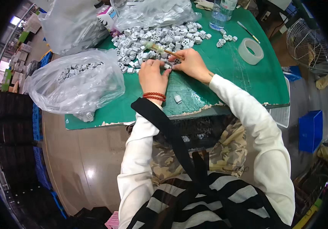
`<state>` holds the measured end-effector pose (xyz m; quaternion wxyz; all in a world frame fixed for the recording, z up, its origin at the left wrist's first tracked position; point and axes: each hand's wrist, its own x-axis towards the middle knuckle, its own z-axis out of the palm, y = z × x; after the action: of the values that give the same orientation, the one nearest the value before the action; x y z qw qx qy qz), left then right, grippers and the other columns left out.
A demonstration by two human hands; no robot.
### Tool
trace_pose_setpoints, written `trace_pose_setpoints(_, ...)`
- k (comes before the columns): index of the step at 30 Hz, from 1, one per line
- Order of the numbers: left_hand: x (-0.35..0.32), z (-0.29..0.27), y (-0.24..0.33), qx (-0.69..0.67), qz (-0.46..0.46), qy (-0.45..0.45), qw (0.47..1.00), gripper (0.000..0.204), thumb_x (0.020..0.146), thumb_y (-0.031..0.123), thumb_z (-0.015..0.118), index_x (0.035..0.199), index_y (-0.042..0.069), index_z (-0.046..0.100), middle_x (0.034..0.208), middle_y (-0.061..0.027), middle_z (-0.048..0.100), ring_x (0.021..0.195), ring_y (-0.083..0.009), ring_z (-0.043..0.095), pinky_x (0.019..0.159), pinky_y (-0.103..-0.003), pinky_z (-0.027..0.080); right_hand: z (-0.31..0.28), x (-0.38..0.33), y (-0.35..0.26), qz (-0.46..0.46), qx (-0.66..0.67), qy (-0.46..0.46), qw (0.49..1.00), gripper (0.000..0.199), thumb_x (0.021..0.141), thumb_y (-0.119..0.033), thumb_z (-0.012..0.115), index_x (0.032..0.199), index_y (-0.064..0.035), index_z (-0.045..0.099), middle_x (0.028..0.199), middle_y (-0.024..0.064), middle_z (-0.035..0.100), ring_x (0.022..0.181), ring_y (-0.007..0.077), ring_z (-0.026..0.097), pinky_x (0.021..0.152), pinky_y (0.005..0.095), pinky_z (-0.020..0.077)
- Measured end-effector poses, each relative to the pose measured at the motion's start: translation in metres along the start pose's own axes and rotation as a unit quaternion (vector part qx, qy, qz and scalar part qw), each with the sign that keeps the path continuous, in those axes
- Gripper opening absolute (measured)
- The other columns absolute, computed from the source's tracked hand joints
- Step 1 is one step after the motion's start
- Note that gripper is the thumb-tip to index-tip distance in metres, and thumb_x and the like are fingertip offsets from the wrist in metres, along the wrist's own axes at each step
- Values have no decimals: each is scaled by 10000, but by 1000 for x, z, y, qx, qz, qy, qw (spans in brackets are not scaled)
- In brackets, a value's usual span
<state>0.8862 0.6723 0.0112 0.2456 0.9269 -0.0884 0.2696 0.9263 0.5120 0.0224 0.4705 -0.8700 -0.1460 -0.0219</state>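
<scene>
While the right hand (193, 65) has its fingers closed around the thin handle of a brush (160, 49), the left hand (152, 79) sits palm down just beside it, its fingers bent toward a small part (167, 66) lying between the two thumbs. Whether the left fingers actually grip that part or only touch it I cannot tell, because the knuckles hide most of the contact. The part is at the near edge of a loose grey pile (171, 36), toward the back of the green surface (217, 53), and the brush head points away from the body, over the pile. With both hands this close, good handling would probably mean the left fingers steadying the part by its sides, leaving one face open to view, and the right fingers holding the handle lightly and well back, so that the bristles do not drag across neighbouring pieces. A low wrist resting on the surface should give a steadier touch than a raised one. It also seems wise to work at the pile's rim, where single pieces come free easily, and to mind the stray part (177, 99) near the front edge, which a sleeve could knock off. The bag (93, 91) of similar pieces stands left of the left hand, the tape roll (248, 59) well to the right.
</scene>
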Motion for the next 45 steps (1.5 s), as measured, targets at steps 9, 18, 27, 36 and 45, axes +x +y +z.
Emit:
trace_pose_setpoints(9,-40,-80,12,-195,-161,-161,954,264,679,69,837,903,42,700,762,-25,705,671,-81,631,631,-236,488,-16,-13,0,-7,2,-59,998,311,688,-103,776,997,-98,740,578,-13,432,555,76,390,508,281,315)
trace_pose_setpoints(18,-66,-62,22,-239,-46,-204,948,483,626,104,848,1078,54,684,979,-83,638,783,-171,628,651,-289,510,-10,-6,0,-15,-56,-33,998,357,682,-153,816,1022,-88,729,592,-8,448,562,88,414,517,282,333)
trace_pose_setpoints(27,-74,-45,34,-254,-24,-144,956,307,707,50,804,999,78,715,893,-49,615,688,-162,581,632,-280,490,-64,-63,-25,58,193,-45,979,250,743,-147,788,956,-39,715,728,-37,622,663,70,540,634,250,418)
trace_pose_setpoints(36,-77,-65,20,-278,-24,-201,939,325,679,54,823,985,85,716,906,-33,627,712,-134,585,613,-262,481,-42,-108,-24,74,125,-121,982,228,692,-121,796,881,-38,699,816,9,678,741,87,577,660,274,458)
trace_pose_setpoints(45,-77,-74,35,-296,-68,-117,945,271,678,39,829,927,34,721,838,-49,660,675,-117,585,588,-246,471,-37,-114,-14,67,104,-62,990,313,696,-140,816,975,-40,715,873,69,721,837,145,671,756,304,509)
